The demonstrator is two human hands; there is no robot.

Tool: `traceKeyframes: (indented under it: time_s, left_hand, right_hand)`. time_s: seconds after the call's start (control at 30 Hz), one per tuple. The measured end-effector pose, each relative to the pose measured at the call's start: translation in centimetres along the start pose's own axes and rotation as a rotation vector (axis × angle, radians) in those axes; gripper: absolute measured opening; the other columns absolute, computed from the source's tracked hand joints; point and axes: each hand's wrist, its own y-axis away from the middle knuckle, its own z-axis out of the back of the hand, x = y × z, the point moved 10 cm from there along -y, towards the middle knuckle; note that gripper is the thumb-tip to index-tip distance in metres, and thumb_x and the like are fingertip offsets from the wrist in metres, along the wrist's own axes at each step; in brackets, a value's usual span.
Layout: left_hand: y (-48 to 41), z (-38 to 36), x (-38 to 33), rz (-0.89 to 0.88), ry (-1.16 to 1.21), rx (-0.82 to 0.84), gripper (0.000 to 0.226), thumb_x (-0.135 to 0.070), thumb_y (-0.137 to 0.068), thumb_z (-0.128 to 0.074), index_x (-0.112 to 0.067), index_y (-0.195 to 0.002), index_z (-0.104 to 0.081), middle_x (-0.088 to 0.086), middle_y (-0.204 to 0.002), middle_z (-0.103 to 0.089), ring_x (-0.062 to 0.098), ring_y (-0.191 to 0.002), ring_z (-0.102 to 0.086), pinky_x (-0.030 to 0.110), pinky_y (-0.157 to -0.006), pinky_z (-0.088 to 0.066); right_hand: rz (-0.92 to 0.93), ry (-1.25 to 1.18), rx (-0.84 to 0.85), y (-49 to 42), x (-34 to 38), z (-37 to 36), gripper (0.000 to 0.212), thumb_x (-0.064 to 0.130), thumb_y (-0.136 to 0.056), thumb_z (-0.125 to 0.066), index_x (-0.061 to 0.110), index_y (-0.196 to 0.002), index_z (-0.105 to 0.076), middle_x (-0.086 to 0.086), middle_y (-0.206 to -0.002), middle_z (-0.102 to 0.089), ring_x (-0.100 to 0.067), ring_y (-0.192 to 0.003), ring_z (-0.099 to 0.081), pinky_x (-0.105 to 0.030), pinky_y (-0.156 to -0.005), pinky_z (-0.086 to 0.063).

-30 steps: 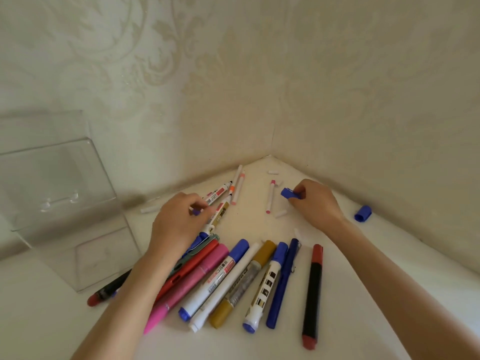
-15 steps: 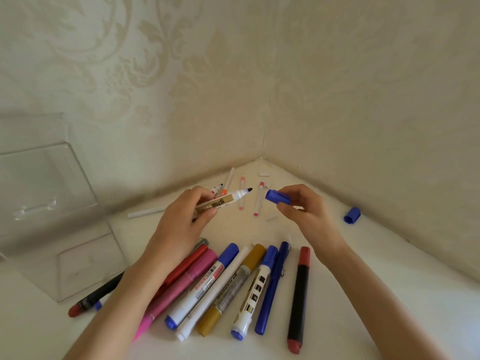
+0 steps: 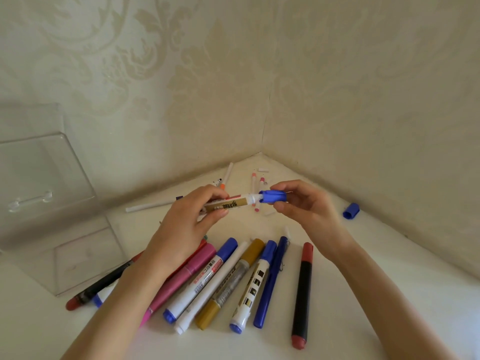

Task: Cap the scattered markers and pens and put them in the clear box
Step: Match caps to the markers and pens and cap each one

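Observation:
My left hand (image 3: 187, 224) grips a white marker with a gold label (image 3: 233, 203), held level above the table. My right hand (image 3: 304, 206) pinches a blue cap (image 3: 272, 196) that sits over the marker's tip. Below the hands lies a fan of several markers (image 3: 228, 279) and pens in pink, blue, gold, white, and a black one with red ends (image 3: 302, 289). The clear box (image 3: 52, 203) stands at the left, its lid raised.
A loose blue cap (image 3: 350, 210) lies by the right wall. Thin pens (image 3: 253, 181) and small white caps (image 3: 262, 170) are scattered in the corner behind my hands. A white stick (image 3: 148, 207) lies near the left wall. Patterned walls close in the table corner.
My left hand lifted the gold-label marker from the pile. My right hand brought the blue cap from the table onto the marker's tip.

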Motion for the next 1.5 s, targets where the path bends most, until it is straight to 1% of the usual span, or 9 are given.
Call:
traceKeyframes:
  time_s: [0.17,0.3,0.47,0.73,0.97,1.1,1.23,1.37,1.5]
  left_hand:
    - [0.2,-0.4,-0.8,-0.053,-0.028,0.066,0.022,-0.031,-0.089,-0.051,-0.026,-0.110,-0.056,-0.016,-0.102,-0.058,-0.004,-0.097,-0.051,0.003,-0.079,-0.036]
    - [0.4,-1.8,-1.7,-0.076,-0.062,0.168,0.025,-0.036,-0.089,-0.046,-0.028,-0.113,-0.052,-0.018,-0.095,-0.054,-0.005,-0.090,-0.050,0.004,-0.074,-0.038]
    - [0.2,-0.8,-1.6,-0.081,-0.022,0.103,0.028,-0.035,-0.088,-0.047,-0.027,-0.114,-0.054,-0.018,-0.102,-0.055,-0.005,-0.098,-0.050,0.002,-0.081,-0.036]
    - [0.4,-1.0,-1.9,-0.080,-0.019,0.127,0.023,-0.029,-0.089,-0.051,-0.028,-0.111,-0.056,-0.013,-0.100,-0.058,-0.001,-0.097,-0.052,0.003,-0.080,-0.038]
    - [0.4,-0.8,-1.7,-0.048,0.011,0.095,0.032,-0.040,-0.079,-0.058,-0.037,-0.111,-0.053,-0.021,-0.102,-0.057,-0.005,-0.101,-0.051,0.002,-0.080,-0.038]
    - [0.3,-0.3,-2.0,-0.071,0.040,0.066,0.026,-0.033,-0.082,-0.058,-0.033,-0.108,-0.058,-0.017,-0.099,-0.059,-0.003,-0.097,-0.054,0.002,-0.080,-0.038]
    - [0.4,-0.7,-2.0,-0.080,0.012,0.090,0.031,-0.040,-0.081,-0.054,-0.032,-0.111,-0.060,-0.017,-0.098,-0.060,-0.001,-0.094,-0.055,0.010,-0.080,-0.043]
    - [0.5,-0.8,-1.7,-0.084,-0.026,0.071,0.030,-0.035,-0.084,-0.056,-0.029,-0.113,-0.059,-0.012,-0.102,-0.062,0.002,-0.095,-0.056,0.009,-0.079,-0.044]
    - [0.5,-0.8,-2.0,-0.157,-0.107,0.028,0.037,-0.043,-0.084,-0.048,-0.021,-0.111,-0.061,-0.008,-0.099,-0.062,0.004,-0.088,-0.057,0.016,-0.076,-0.046]
  right_hand:
    - [0.091,0.113,0.035,0.4,1.7,-0.2,0.034,-0.006,-0.082,-0.061,0.023,-0.099,-0.065,0.009,-0.097,-0.068,-0.005,-0.091,-0.064,-0.018,-0.075,-0.051]
    - [0.140,0.206,0.024,0.4,2.6,0.6,0.036,-0.005,-0.082,-0.062,0.027,-0.099,-0.065,0.012,-0.097,-0.068,-0.005,-0.096,-0.064,-0.016,-0.080,-0.050]
    - [0.109,0.049,-0.052,0.1,2.7,2.8,0.034,-0.011,-0.080,-0.060,0.019,-0.096,-0.065,0.014,-0.086,-0.071,-0.002,-0.081,-0.065,-0.015,-0.070,-0.049]
    - [0.134,0.167,0.069,0.4,2.7,0.7,0.033,-0.009,-0.080,-0.061,0.019,-0.095,-0.066,0.005,-0.096,-0.068,-0.005,-0.093,-0.065,-0.016,-0.082,-0.050]
    - [0.086,0.062,0.062,0.3,1.9,0.1,0.033,-0.006,-0.080,-0.063,0.023,-0.095,-0.066,0.015,-0.091,-0.072,-0.005,-0.091,-0.066,-0.016,-0.075,-0.050]
    - [0.099,-0.006,0.034,0.3,2.6,0.9,0.032,-0.010,-0.079,-0.061,0.018,-0.094,-0.066,0.013,-0.090,-0.072,-0.004,-0.089,-0.066,-0.015,-0.074,-0.051]
    - [0.111,0.084,0.100,0.5,2.7,-0.3,0.031,-0.008,-0.079,-0.062,0.018,-0.096,-0.067,0.008,-0.091,-0.071,-0.008,-0.092,-0.065,-0.018,-0.080,-0.050]
    - [0.103,0.127,0.097,0.7,2.4,-1.0,0.030,-0.006,-0.079,-0.063,0.018,-0.097,-0.067,0.000,-0.092,-0.069,-0.008,-0.088,-0.065,-0.017,-0.080,-0.051]
    - [0.079,0.084,0.069,0.6,1.9,-1.1,0.031,-0.007,-0.076,-0.065,0.018,-0.093,-0.069,0.008,-0.082,-0.071,-0.008,-0.082,-0.066,-0.018,-0.078,-0.052]
